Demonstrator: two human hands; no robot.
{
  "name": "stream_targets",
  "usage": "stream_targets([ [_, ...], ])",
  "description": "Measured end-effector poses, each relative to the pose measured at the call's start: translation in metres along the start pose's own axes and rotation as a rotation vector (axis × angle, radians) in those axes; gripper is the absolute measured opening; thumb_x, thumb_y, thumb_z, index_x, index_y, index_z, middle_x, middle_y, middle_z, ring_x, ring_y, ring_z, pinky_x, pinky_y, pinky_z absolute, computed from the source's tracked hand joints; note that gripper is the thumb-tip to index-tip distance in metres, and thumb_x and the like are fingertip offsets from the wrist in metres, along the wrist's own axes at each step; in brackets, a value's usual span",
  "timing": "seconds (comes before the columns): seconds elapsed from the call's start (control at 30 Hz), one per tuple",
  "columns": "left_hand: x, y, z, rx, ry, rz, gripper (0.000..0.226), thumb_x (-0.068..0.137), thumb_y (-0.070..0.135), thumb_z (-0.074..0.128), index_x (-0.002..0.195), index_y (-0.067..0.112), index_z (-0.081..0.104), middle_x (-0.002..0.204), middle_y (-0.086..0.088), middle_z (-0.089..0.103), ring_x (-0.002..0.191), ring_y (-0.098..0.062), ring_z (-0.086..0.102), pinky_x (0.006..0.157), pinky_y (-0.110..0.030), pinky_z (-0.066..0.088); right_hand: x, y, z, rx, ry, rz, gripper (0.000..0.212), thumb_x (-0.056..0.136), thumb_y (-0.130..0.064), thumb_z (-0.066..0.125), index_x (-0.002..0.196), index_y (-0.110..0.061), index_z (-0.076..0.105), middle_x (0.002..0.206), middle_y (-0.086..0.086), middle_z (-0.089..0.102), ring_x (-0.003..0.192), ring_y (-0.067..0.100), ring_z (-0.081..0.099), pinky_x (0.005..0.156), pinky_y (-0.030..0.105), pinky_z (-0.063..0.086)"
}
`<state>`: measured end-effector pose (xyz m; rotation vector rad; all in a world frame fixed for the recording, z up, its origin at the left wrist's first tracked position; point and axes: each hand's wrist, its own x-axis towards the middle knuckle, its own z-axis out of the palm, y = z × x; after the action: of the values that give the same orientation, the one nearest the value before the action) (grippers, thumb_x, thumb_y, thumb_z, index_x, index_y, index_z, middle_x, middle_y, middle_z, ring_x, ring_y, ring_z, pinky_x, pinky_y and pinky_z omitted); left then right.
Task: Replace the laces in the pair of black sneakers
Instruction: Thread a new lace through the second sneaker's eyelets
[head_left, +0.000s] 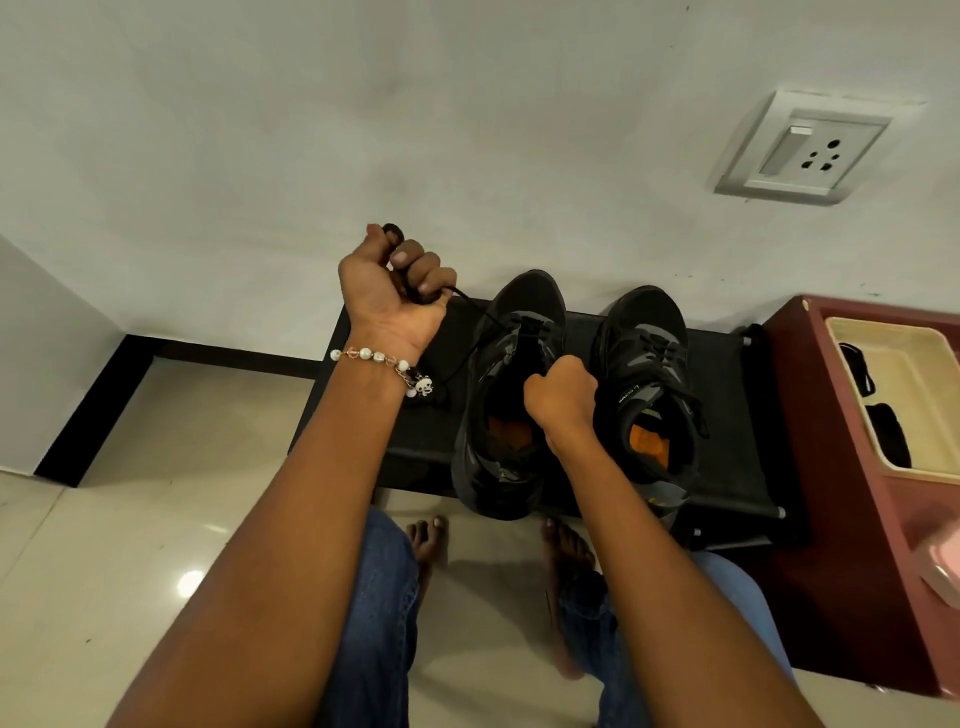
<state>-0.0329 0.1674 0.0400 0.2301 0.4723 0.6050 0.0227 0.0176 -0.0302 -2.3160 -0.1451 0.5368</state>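
Observation:
Two black sneakers stand side by side on a low black rack (737, 415), toes to the wall. My left hand (395, 296), raised left of the left sneaker (498, 415), grips a black lace (478, 312) that runs taut down to that shoe's eyelets. My right hand (563, 397) is curled at the left sneaker's tongue and collar, holding the shoe there. The right sneaker (649, 374) stands untouched with its black lace threaded in; an orange insole shows inside.
A dark red cabinet (852, 519) with a cream tray (893, 384) stands right of the rack. A wall socket (810, 150) sits above. My bare feet (431, 540) and jeans are on the tiled floor below the rack.

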Motion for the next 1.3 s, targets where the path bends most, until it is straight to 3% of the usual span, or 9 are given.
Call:
stream_targets([
  [0.13, 0.003, -0.004, -0.002, 0.318, 0.098, 0.042, 0.035, 0.098, 0.037, 0.051, 0.069, 0.018, 0.044, 0.046, 0.006, 0.03, 0.036, -0.008, 0.018, 0.036, -0.018, 0.016, 0.001, 0.0, 0.001, -0.041, -0.012, -0.006, 0.036, 0.093, -0.005, 0.053, 0.065, -0.014, 0.034, 0.069, 0.003, 0.039, 0.053, 0.015, 0.036, 0.044, 0.026, 0.027],
  [0.23, 0.009, -0.005, -0.018, 1.178, 0.051, 0.261, 0.018, 0.087, 0.031, 0.069, 0.097, 0.018, 0.064, 0.062, 0.008, 0.056, 0.049, -0.007, 0.048, 0.045, -0.024, 0.043, 0.003, -0.001, 0.002, -0.067, -0.004, -0.011, 0.034, 0.093, -0.005, 0.053, 0.065, -0.013, 0.035, 0.072, 0.004, 0.041, 0.055, 0.015, 0.038, 0.044, 0.025, 0.027],
  [0.3, 0.014, -0.011, -0.029, 1.781, -0.112, 0.314, 0.021, 0.081, 0.032, 0.076, 0.098, 0.02, 0.074, 0.087, 0.007, 0.07, 0.081, -0.008, 0.064, 0.076, -0.028, 0.054, 0.002, -0.001, 0.003, -0.091, 0.009, -0.017, 0.034, 0.093, -0.006, 0.054, 0.066, -0.014, 0.035, 0.082, 0.007, 0.047, 0.06, 0.018, 0.042, 0.045, 0.025, 0.028],
  [0.4, 0.012, -0.021, -0.031, 2.283, -0.259, 0.127, 0.022, 0.084, 0.035, 0.072, 0.091, 0.015, 0.077, 0.08, 0.002, 0.068, 0.074, -0.013, 0.06, 0.065, -0.024, 0.046, 0.004, -0.002, 0.006, -0.117, 0.016, -0.02, 0.034, 0.093, -0.008, 0.055, 0.067, -0.014, 0.034, 0.1, 0.015, 0.052, 0.076, 0.024, 0.047, 0.056, 0.029, 0.038],
  [0.5, 0.012, -0.023, -0.026, 2.014, -0.115, 0.149, 0.026, 0.086, 0.026, 0.068, 0.074, 0.003, 0.072, 0.067, -0.009, 0.062, 0.052, -0.012, 0.048, 0.048, -0.02, 0.036, 0.003, -0.002, 0.007, -0.138, 0.007, -0.024, 0.01, 0.092, -0.007, 0.055, 0.085, -0.003, 0.051, 0.112, 0.019, 0.056, 0.085, 0.03, 0.056, 0.065, 0.033, 0.045],
  [0.67, 0.009, -0.029, -0.026, 1.393, 0.248, -0.022, 0.019, 0.081, 0.007, 0.06, 0.062, 0.004, 0.058, 0.039, 0.005, 0.048, 0.043, -0.013, 0.029, 0.037, -0.019, 0.025, 0.004, -0.003, 0.008, -0.172, 0.011, -0.023, 0.026, 0.092, -0.007, 0.056, 0.115, 0.005, 0.056, 0.115, 0.021, 0.056, 0.101, 0.039, 0.059, 0.079, 0.041, 0.055],
  [0.9, 0.024, -0.029, -0.056, 1.837, 0.358, -0.011, 0.045, 0.085, 0.044, 0.067, 0.091, 0.0, 0.068, 0.091, -0.011, 0.068, 0.086, -0.027, 0.064, 0.077, -0.036, 0.054, 0.005, -0.002, 0.009, -0.168, 0.014, -0.019, 0.025, 0.09, -0.006, 0.056, 0.113, 0.005, 0.057, 0.114, 0.02, 0.057, 0.099, 0.038, 0.06, 0.077, 0.04, 0.056],
  [1.13, 0.02, -0.042, -0.044, 2.179, 0.068, 0.194, 0.016, 0.088, 0.036, 0.068, 0.101, 0.029, 0.075, 0.113, -0.004, 0.068, 0.114, -0.031, 0.057, 0.101, -0.059, 0.037, 0.008, 0.0, 0.011, -0.148, 0.004, -0.004, 0.025, 0.09, -0.01, 0.059, 0.109, 0.004, 0.055, 0.114, 0.021, 0.058, 0.092, 0.034, 0.06, 0.064, 0.033, 0.046],
  [1.3, 0.02, -0.045, -0.041, 2.175, 0.053, 0.215, 0.031, 0.091, 0.027, 0.062, 0.067, 0.007, 0.058, 0.078, -0.01, 0.062, 0.069, -0.025, 0.06, 0.066, -0.034, 0.05, 0.008, 0.0, 0.011, -0.146, 0.003, -0.02, 0.011, 0.089, -0.009, 0.059, 0.095, -0.007, 0.049, 0.114, 0.021, 0.058, 0.085, 0.031, 0.055, 0.064, 0.033, 0.045],
])
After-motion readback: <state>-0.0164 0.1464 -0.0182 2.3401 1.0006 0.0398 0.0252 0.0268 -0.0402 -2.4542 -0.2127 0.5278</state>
